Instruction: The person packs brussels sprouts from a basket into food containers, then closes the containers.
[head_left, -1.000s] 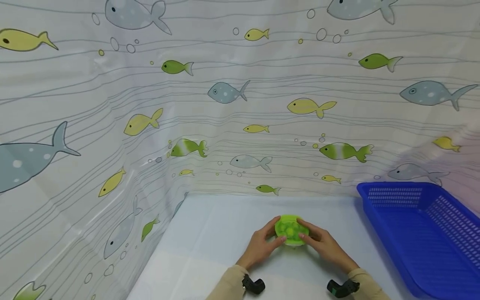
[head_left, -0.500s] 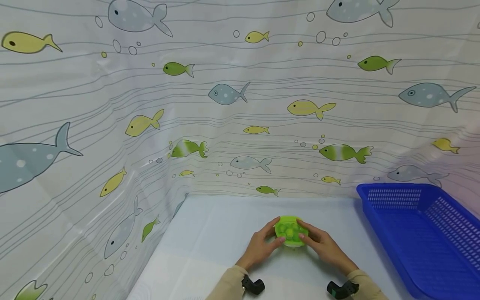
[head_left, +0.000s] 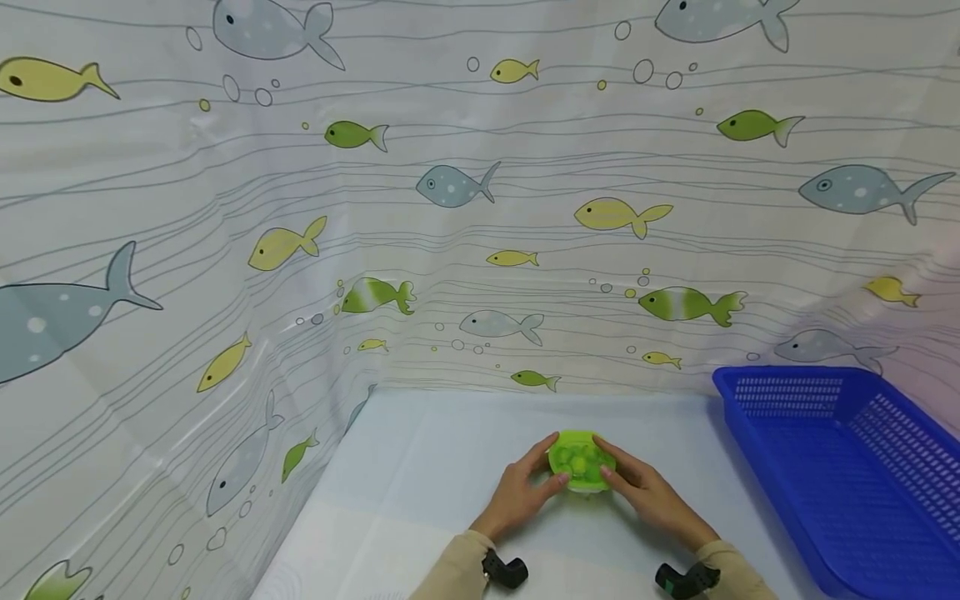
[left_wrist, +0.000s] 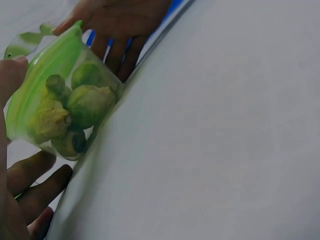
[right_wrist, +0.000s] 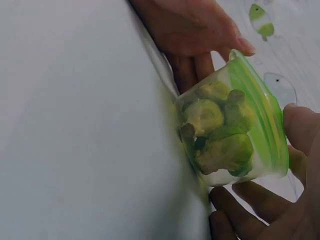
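A small clear plastic container with a bright green lid (head_left: 582, 458) stands on the white table (head_left: 420, 467). Through its wall, several round green lumps that look like Brussels sprouts (left_wrist: 91, 104) are visible in the left wrist view. My left hand (head_left: 520, 493) holds its left side, thumb at the near edge of the lid and fingers round the far side. On the opposite side my right hand (head_left: 654, 493) grips it the same way, its thumb also on the lid's edge. In the right wrist view the lid (right_wrist: 260, 110) sits on the container's rim.
A large blue plastic basket (head_left: 780, 467) with perforated walls stands on the right of the table. Behind and to the left hangs a white sheet (head_left: 420, 100) printed with fish. Dark wrist cameras (head_left: 506, 570) sit on both wrists.
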